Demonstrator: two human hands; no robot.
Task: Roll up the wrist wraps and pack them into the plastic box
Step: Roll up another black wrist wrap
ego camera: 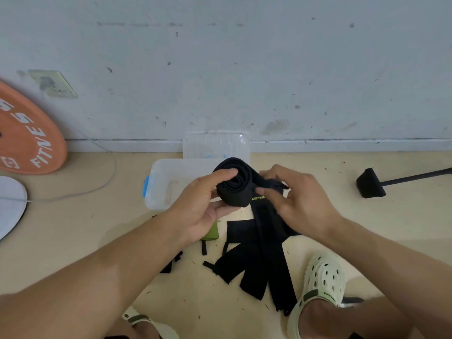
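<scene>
Pale clogs (pixel 322 277) frame loose black wraps (pixel 254 270) lying on the floor (pixel 97 228). Above them, the left hand (pixel 203 204) curls around a rolled black wrist wrap (pixel 234 184), thumb on top. The right hand (pixel 296 199) pinches its free tail just beside the roll. Behind sits the clear plastic box (pixel 161 182), its lid (pixel 215 144) leaning against the wall.

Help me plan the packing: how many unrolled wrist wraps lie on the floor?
About 4, though overlap hides the edges: black unrolled wrist wraps fan out on the floor below the hands. Another, the half-rolled wrap, is held above them.
</scene>
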